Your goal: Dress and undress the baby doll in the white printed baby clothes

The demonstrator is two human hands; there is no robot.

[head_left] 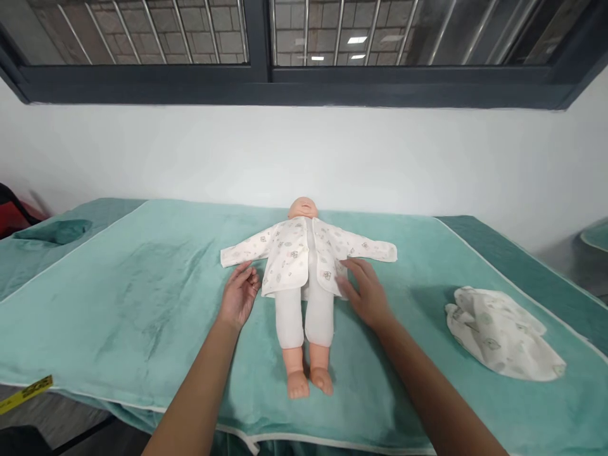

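A baby doll point(297, 324) lies on its back, head toward the wall and bare feet toward me. Its white printed jacket point(287, 253) is unfastened down the front, and both sleeves stretch out sideways. White fabric covers the trunk and legs. My left hand point(241, 292) is beside the jacket, just below the sleeve on the left, its fingers loosely curled with nothing visible in them. At the jacket's right side is my right hand point(363, 291), thumb and fingers apart, fingertips at the cloth's edge. Whether they press on it is hard to see.
A crumpled white printed cloth point(506, 335) lies to the right on the green blanket point(156, 304). Behind stands a white wall point(190, 152) below a dark-framed window point(304, 85). A red and black item point(14, 215) is at far left, with a yellow strip point(26, 394) below.
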